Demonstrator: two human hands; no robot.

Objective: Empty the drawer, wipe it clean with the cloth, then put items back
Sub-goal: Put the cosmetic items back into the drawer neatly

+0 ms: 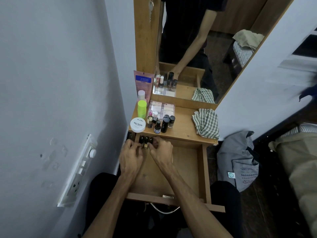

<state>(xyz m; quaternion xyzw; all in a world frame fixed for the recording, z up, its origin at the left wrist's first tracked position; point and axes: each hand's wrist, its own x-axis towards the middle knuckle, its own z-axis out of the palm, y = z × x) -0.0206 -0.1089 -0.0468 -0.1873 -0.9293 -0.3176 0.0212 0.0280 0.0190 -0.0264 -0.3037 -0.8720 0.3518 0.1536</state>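
Here, seen from above, a person sits at a narrow wooden dressing unit with its drawer (202, 170) pulled fully open toward them. Both hands reach into the drawer's far left corner. The left hand (131, 158) and the right hand (161, 148) have their fingers curled around a cluster of small dark-capped bottles (146, 140) standing upright in a row against the back wall of the drawer; which hand grasps which bottle cannot be told. The rest of the drawer floor is bare wood, apart from a small pale object (167, 196) near the front edge.

On the worktop (183, 127) above the drawer, at the left, stand a pink tube (143, 83), a neon-green capped container (142, 109), a white round jar (138, 124) labelled nail polish, and several nail polish bottles (163, 123) grouped closely together. A clear flat packet (161, 109) lies behind them. At the right of the worktop lies a crumpled green-and-white checked cloth (206, 123), apart from the bottles. A mirror (197, 48) rises behind the worktop.
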